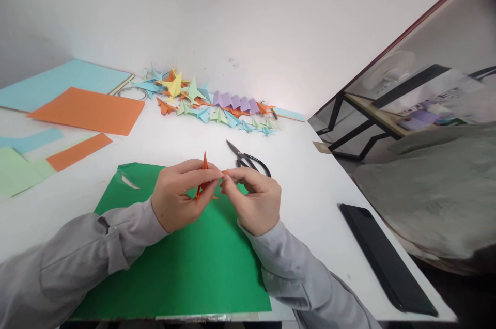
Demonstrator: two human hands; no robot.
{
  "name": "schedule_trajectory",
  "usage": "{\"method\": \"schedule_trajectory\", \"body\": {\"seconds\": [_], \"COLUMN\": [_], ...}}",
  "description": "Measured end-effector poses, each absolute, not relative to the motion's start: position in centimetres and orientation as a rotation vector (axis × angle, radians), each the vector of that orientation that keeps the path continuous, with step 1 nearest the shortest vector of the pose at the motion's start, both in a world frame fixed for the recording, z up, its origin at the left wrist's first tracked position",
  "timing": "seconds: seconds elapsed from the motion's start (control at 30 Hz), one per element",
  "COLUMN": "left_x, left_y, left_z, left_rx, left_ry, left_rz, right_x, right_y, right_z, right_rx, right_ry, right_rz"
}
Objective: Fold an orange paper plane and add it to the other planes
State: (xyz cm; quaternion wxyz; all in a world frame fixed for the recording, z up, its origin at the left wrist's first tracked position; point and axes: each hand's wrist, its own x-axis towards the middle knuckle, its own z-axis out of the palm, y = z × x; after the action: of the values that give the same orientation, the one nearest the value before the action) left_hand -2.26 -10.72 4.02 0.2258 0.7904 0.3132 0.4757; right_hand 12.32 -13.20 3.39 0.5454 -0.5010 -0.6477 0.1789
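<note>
Fingers (196, 178) of my left hand (174, 202) and my right hand (256, 200) are pinched closed on a small orange paper fold (204, 165), held just above the green sheet (174, 267) on the white surface (306, 189). Its long axis stands nearly upright, with the sharp tip pointing up and away from me and the lower end partly hidden by my grip. It is narrow, creased and bright orange. Black scissors (248, 159) lie just behind, and a heap of folded paper shapes (209, 104) sits well beyond.

Paper-craft workspace, plain room. White table (310, 200); coloured paper sheets (89, 109) at 10 o'clock; pile of folded paper figures (201, 102) at 12 o'clock; scissors (248, 159) mid-table; bare white wall (232, 19) behind.
</note>
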Motion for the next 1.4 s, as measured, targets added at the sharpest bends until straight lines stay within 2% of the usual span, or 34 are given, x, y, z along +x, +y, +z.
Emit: {"method": "schedule_trajectory", "body": {"seconds": [0.47, 0.67, 0.83, 0.97, 1.13, 1.2, 1.4], "left_x": [-2.4, -2.2, -2.3, -2.4, -2.2, -2.1, -2.0], "left_y": [-11.1, -10.6, -10.6, -10.6, -9.8, -9.5, -9.0], "left_z": [4.1, 3.7, 3.6, 3.7, 4.1, 4.2, 4.4], "left_rx": [2.344, 2.42, 2.435, 2.292, 1.704, 1.478, 1.149], "left_ry": [0.908, 0.804, 0.85, 0.909, 0.987, 0.97, 0.908], "left_rz": [1.343, 1.595, 1.512, 1.413, 1.265, 1.19, 1.105], "right_x": [11.9, 11.7, 11.9, 11.9, 12.4, 12.7, 12.9], "right_y": [-13.7, -13.9, -13.8, -13.8, -13.2, -12.9, -12.8], "right_z": [3.8, 3.8, 3.9, 3.9, 4.0, 4.0, 3.8], "right_rx": [-1.271, -1.187, -1.182, -1.228, -1.258, -1.275, -1.224], "right_ry": [-1.528, -1.44, -1.453, -1.459, -1.276, -1.299, -1.63], "right_rz": [0.488, 0.768, 0.87, 0.883, 0.99, 0.931, 0.415]}}
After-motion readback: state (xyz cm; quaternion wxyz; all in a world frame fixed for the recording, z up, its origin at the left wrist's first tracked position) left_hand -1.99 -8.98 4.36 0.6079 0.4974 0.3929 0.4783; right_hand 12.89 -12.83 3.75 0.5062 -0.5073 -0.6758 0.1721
